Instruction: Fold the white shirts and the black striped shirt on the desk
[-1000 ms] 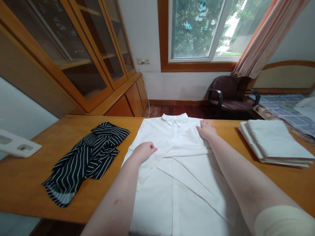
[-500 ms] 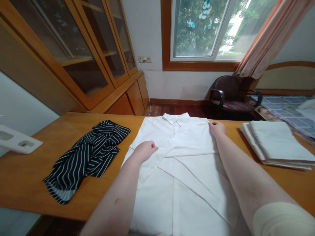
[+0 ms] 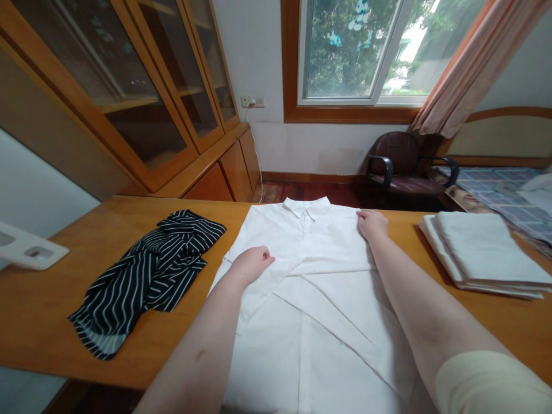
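A white collared shirt lies spread on the wooden table, its collar pointing away from me and its sleeves laid across the front. My left hand is closed over the chest on the left side, fingertips against the fabric; the exact pinch is partly hidden. At the opposite shoulder, my right hand pinches the shirt's outer edge between thumb and fingers. Small creases run inward from that grip. My forearms cover parts of both sides of the shirt.
A black-and-white striped garment lies crumpled to the left. Folded white cloths are stacked on the right of the table. A white plastic object juts in at left. Beyond stand a chair and a glass-doored cabinet.
My right hand has shifted slightly left, drawing the shirt's right shoulder inward a little. My left hand stays at nearly the same spot on the shirt. The whole view has drifted slightly.
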`<state>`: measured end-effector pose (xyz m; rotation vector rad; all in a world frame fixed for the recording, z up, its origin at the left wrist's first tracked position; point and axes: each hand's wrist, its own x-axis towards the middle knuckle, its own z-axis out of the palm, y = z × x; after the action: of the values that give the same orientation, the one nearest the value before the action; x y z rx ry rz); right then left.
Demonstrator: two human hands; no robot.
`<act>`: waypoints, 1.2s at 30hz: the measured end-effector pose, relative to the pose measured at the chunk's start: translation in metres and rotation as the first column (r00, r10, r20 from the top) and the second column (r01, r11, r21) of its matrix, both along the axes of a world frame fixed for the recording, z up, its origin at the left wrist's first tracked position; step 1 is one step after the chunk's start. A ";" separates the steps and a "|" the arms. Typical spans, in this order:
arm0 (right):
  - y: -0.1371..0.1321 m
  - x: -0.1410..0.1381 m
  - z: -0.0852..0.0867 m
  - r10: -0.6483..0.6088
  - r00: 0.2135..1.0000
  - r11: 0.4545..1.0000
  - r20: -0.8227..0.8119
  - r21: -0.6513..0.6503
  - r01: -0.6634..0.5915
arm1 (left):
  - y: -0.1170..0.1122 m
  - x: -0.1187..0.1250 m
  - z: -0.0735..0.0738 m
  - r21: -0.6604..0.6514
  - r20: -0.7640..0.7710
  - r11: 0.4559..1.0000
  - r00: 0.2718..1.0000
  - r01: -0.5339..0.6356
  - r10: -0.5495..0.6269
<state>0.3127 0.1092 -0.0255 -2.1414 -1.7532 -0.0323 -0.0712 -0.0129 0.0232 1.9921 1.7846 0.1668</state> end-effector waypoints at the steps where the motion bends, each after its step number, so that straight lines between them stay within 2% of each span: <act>1: 0.000 -0.001 0.001 -0.034 0.999 0.999 0.014 -0.030 0.034 | 0.000 0.000 0.000 -0.001 0.003 1.000 1.000 -0.002 0.002; 6: 0.001 -0.003 0.003 -0.152 0.987 0.983 0.061 -0.099 0.157 | 0.000 -0.001 -0.002 -0.010 0.020 1.000 1.000 -0.017 0.017; 10: 0.005 0.003 0.001 -0.219 0.974 0.973 -0.056 -0.087 0.214 | 0.000 -0.001 -0.002 -0.004 0.010 1.000 1.000 -0.019 0.019; 13: 0.007 0.011 -0.002 -0.243 0.960 0.969 -0.137 -0.085 0.233 | -0.001 0.000 -0.001 -0.003 0.002 1.000 1.000 -0.009 0.009; 18: 0.010 0.017 -0.003 -0.290 0.939 0.956 -0.184 -0.106 0.274 | -0.003 0.001 0.003 -0.016 0.009 1.000 1.000 -0.025 0.025; 28: 0.006 0.008 0.000 -0.331 0.935 0.944 -0.131 -0.060 0.326 | 0.001 -0.001 -0.001 0.060 0.032 0.997 0.998 -0.058 0.056; 30: 0.003 0.004 0.002 -0.286 0.956 0.958 -0.069 -0.010 0.286 | 0.002 -0.002 -0.001 0.052 0.017 0.996 0.997 -0.070 0.069; 32: 0.000 -0.001 0.004 -0.165 0.985 0.986 0.050 0.038 0.164 | 0.002 -0.003 -0.001 0.039 -0.001 0.997 0.997 -0.074 0.074; 34: -0.002 -0.006 0.006 -0.045 0.986 0.999 0.160 0.031 0.041 | 0.002 -0.003 0.000 0.023 -0.015 0.998 0.998 -0.067 0.067; 36: -0.002 -0.009 0.008 -0.009 0.977 1.000 0.212 -0.009 0.012 | 0.002 -0.003 0.001 0.010 -0.041 0.998 0.997 -0.069 0.070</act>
<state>0.3033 0.1074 -0.0179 -2.2245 -1.8604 -0.2638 -0.0741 -0.0109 0.0237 1.9542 1.8835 0.1569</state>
